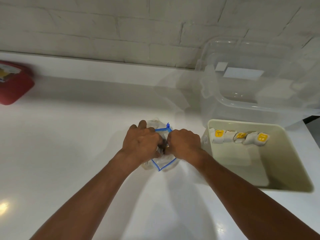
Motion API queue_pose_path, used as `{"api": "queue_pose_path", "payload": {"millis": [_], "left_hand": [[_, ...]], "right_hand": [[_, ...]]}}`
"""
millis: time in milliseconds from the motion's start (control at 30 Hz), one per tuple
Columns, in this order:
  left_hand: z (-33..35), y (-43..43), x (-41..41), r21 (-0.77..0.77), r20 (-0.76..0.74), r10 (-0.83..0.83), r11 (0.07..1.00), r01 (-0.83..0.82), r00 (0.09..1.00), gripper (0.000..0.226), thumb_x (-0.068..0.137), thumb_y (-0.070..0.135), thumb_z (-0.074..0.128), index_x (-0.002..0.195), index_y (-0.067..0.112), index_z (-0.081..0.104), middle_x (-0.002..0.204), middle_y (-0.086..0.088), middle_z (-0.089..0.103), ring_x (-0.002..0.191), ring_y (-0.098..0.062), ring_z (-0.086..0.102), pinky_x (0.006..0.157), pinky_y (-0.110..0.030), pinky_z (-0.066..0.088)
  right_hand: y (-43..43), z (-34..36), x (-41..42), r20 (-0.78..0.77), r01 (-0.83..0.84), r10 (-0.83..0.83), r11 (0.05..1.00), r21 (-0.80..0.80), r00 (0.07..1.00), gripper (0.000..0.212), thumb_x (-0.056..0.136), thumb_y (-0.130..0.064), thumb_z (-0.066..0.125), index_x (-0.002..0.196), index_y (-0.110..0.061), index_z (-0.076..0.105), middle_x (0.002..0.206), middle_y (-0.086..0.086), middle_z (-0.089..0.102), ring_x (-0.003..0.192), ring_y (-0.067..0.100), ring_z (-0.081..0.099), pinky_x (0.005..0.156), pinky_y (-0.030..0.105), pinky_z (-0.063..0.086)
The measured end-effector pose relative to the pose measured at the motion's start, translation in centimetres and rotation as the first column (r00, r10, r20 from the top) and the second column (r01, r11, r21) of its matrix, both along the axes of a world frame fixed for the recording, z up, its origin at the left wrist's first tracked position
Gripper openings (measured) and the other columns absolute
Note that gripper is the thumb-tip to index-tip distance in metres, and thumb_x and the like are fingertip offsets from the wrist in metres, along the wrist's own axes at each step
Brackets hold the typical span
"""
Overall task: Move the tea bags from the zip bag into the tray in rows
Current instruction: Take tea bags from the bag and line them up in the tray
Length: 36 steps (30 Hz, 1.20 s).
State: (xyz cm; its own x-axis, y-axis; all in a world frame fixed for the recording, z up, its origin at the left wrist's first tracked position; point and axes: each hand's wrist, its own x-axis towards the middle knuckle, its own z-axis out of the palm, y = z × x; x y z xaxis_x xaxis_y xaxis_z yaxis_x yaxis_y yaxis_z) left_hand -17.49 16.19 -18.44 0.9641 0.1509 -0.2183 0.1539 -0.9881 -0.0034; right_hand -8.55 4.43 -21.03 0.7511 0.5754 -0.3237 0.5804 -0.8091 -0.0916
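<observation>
A clear zip bag [161, 162] with a blue zipper rim lies on the white counter at the centre. My left hand [142, 142] grips its left rim with curled fingers. My right hand [184, 142] is curled into the bag's mouth from the right; what its fingers hold is hidden. To the right stands a beige tray [292, 163]. Several tea bags [239, 136] with yellow tags lie in a row along its far wall. The rest of the tray floor is bare.
A large clear plastic storage box [259, 84] stands behind the tray against the white brick wall. A red container [14, 84] sits at the far left of the white counter [78, 135]. The counter's right edge runs past the tray.
</observation>
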Motion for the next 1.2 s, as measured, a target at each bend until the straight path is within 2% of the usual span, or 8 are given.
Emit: {"api": "queue_pose_path", "payload": {"millis": [133, 300, 467, 633, 833, 967, 1100, 1200], "left_hand": [[0.4, 0.0, 0.5, 0.008, -0.016, -0.008, 1.000, 0.008, 1.000, 0.025, 0.088, 0.050, 0.056, 0.109, 0.041, 0.067, 0.098, 0.012, 0.058, 0.103, -0.019, 0.041, 0.077, -0.030, 0.031], [0.2, 0.7, 0.6, 0.010, -0.030, 0.033, 0.999, -0.033, 0.999, 0.021, 0.086, 0.048, 0.061, 0.103, 0.039, 0.068, 0.101, 0.013, 0.061, 0.104, -0.018, 0.044, 0.082, -0.031, 0.039], [-0.5, 1.7, 0.6, -0.093, -0.100, -0.034, 0.995, 0.025, 0.994, 0.024, 0.089, 0.047, 0.058, 0.112, 0.052, 0.062, 0.095, 0.014, 0.047, 0.099, -0.017, 0.036, 0.077, -0.030, 0.031], [-0.8, 2.2, 1.3, -0.157, -0.019, 0.003, 0.988, -0.006, 1.000, 0.017, 0.083, 0.046, 0.066, 0.099, 0.043, 0.068, 0.088, 0.015, 0.051, 0.100, -0.016, 0.041, 0.078, -0.031, 0.032], [-0.8, 2.5, 2.2, -0.242, 0.081, 0.093, 0.968, -0.071, 0.992, 0.014, 0.088, 0.046, 0.057, 0.092, 0.034, 0.060, 0.089, 0.015, 0.063, 0.099, -0.017, 0.046, 0.083, -0.036, 0.037], [0.0, 2.8, 2.4, -0.362, 0.059, 0.115, 0.928, -0.086, 0.992, 0.010, 0.093, 0.038, 0.055, 0.098, 0.032, 0.049, 0.096, 0.011, 0.065, 0.094, -0.019, 0.055, 0.078, -0.036, 0.042], [0.9, 3.0, 2.3, -0.510, 0.066, 0.141, 0.856, -0.088, 0.988, 0.023, 0.088, 0.029, 0.066, 0.104, 0.033, 0.050, 0.087, 0.008, 0.065, 0.086, -0.020, 0.057, 0.079, -0.042, 0.050], [1.4, 2.4, 2.3, -0.530, 0.124, 0.144, 0.846, -0.057, 0.982, 0.018, 0.088, 0.032, 0.064, 0.103, 0.034, 0.056, 0.082, 0.007, 0.066, 0.082, -0.017, 0.059, 0.076, -0.040, 0.051]], "right_hand": [[-0.2, 0.3, 0.3, -0.113, 0.071, -0.061, 0.994, 0.086, 0.992, 0.024, 0.080, -0.045, 0.070, 0.095, -0.026, 0.070, 0.093, -0.004, 0.069, 0.084, 0.020, 0.062, 0.072, 0.029, 0.050], [-0.2, 0.8, 0.8, -0.240, 0.234, -0.171, 0.936, 0.263, 0.956, 0.012, 0.079, -0.038, 0.070, 0.085, -0.032, 0.062, 0.091, -0.009, 0.067, 0.090, 0.019, 0.063, 0.074, 0.029, 0.048], [-0.8, 1.2, 1.6, -0.432, 0.327, -0.116, 0.829, 0.454, 0.894, 0.010, 0.084, -0.029, 0.069, 0.093, -0.032, 0.072, 0.084, -0.011, 0.067, 0.087, 0.011, 0.063, 0.078, 0.025, 0.046], [-1.6, 1.9, 2.5, -0.408, 0.309, -0.095, 0.810, 0.498, 0.908, 0.015, 0.091, -0.023, 0.062, 0.102, -0.029, 0.071, 0.085, -0.008, 0.069, 0.082, 0.015, 0.071, 0.084, 0.036, 0.056], [-2.3, 3.3, 2.5, -0.479, 0.407, -0.122, 0.726, 0.554, 0.869, 0.018, 0.083, -0.014, 0.076, 0.099, -0.019, 0.069, 0.073, -0.008, 0.060, 0.062, 0.015, 0.069, 0.067, 0.029, 0.058], [-2.7, 3.6, 2.3, -0.450, 0.358, -0.084, 0.739, 0.570, 0.889, 0.019, 0.081, -0.012, 0.074, 0.090, -0.029, 0.072, 0.076, -0.009, 0.068, 0.069, 0.011, 0.063, 0.072, 0.033, 0.057], [-3.0, 4.0, 2.5, -0.414, 0.321, -0.067, 0.746, 0.583, 0.908, 0.020, 0.082, -0.016, 0.071, 0.091, -0.034, 0.072, 0.074, -0.013, 0.064, 0.077, 0.012, 0.062, 0.082, 0.041, 0.056], [-3.6, 4.6, 2.2, -0.435, 0.294, -0.023, 0.767, 0.570, 0.900, 0.018, 0.087, -0.016, 0.067, 0.097, -0.030, 0.072, 0.079, -0.008, 0.064, 0.076, 0.014, 0.071, 0.076, 0.038, 0.057]]}}
